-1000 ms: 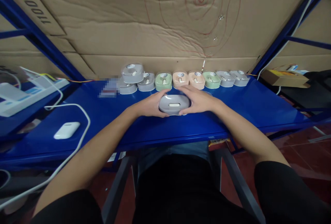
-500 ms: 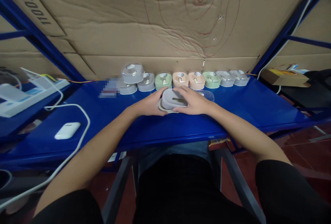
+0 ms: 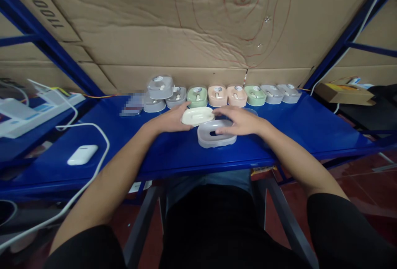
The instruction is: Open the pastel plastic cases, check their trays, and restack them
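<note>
My left hand (image 3: 174, 117) grips the left end of a cream oval tray (image 3: 197, 116), its shallow inside facing up. Just in front of the tray is a grey oval soap-dish part (image 3: 204, 140) with a dark slot in its top. My right hand (image 3: 243, 121) has its thumb over that grey part near the slot, while its fingers reach to the tray's right end. Behind the right hand, a clear lid (image 3: 252, 112) lies partly hidden on the blue table (image 3: 173, 153).
Lidded boxes in grey, green (image 3: 197, 97) and peach (image 3: 217, 96) line the back, with one grey box (image 3: 160, 87) stacked at the left. A white case (image 3: 82, 155) and a white cable (image 3: 107, 142) lie left. Cardboard (image 3: 139, 49) stands behind.
The grey part has come off the cream tray and moved toward me, slightly right. The tray now shows its inside. My left hand has shifted slightly left, my right hand slightly right.
</note>
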The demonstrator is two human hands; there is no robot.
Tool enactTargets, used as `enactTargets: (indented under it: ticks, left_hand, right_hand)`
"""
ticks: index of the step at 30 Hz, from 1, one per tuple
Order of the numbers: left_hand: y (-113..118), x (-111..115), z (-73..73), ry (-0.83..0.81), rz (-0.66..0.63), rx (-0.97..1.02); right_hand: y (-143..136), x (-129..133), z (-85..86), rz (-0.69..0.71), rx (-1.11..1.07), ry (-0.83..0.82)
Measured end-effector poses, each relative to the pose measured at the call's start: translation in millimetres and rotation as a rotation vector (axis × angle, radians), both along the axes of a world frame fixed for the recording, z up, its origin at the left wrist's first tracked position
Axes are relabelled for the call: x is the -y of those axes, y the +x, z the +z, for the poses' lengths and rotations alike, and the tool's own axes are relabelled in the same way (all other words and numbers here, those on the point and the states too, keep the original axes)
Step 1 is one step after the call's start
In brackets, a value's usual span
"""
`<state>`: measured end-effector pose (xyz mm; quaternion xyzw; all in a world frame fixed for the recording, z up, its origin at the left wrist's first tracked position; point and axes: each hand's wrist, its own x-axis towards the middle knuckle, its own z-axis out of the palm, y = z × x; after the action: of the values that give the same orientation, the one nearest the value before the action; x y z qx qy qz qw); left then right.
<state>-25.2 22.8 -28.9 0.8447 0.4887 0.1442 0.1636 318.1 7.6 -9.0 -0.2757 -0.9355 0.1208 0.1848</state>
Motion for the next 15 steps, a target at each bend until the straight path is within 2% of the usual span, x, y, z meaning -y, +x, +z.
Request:
enactTargets:
  ticks: [2,4,6,8,10,12,15]
  left_hand:
    - [0,0,-0.2,-0.009,-0.006,0.001]
    - [-1,-1,-1.1,-0.013,-0.008,0.009]
    - [-2,-3,-2.1,-0.009,-0.011,0.014]
    - [-3,-4,-2.7,0.001,-0.016,0.017]
    - [-3,-4,-2.6,0.011,-0.019,0.014]
    - [-3,-4,-1.8,0.002,-0.018,0.006]
    - [-2,-3,-0.7,-0.025,-0.016,0.001]
  right_hand:
    - [14,-9,10.5,-0.131,-0.003,0.052]
    - [30,-20,19.1,-0.290,0.097,0.085]
    - [45,-31,23.4,-0.389,0.260,-0.008]
    - [53,-38,24.0,-0.428,0.383,-0.142]
    - [56,-41,23.2,-0.446,0.440,-0.208]
    - [56,-40,23.5,-0.462,0.432,-0.179]
    - [53,-32,26.9,-0.432,0.298,-0.027]
